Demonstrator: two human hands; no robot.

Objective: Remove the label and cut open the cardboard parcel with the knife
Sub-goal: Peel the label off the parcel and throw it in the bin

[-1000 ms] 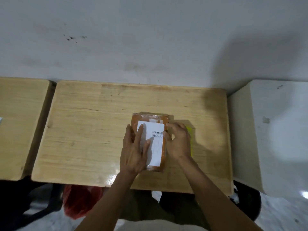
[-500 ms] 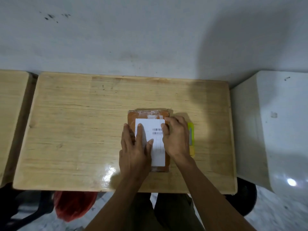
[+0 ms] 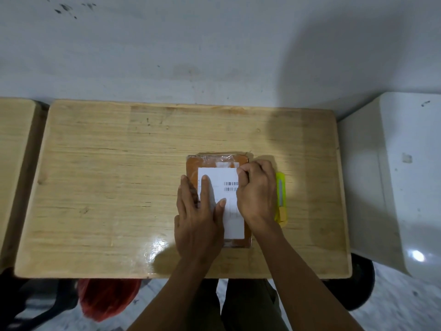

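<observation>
An orange-brown cardboard parcel wrapped in clear tape lies flat on the wooden table, right of centre. A white label with barcodes covers most of its top. My left hand lies flat on the parcel's left side, fingers spread over the label. My right hand is curled at the label's upper right corner, fingertips pinched on that corner. A yellow utility knife lies on the table just right of the parcel, partly hidden by my right hand.
A second wooden table stands to the left across a narrow gap. A white block stands at the right. A wall rises behind the tables. A red bag lies on the floor under the near edge.
My right hand has slid up from the label's right edge to its upper right corner and curled its fingers there. My left hand stays flat on the parcel.
</observation>
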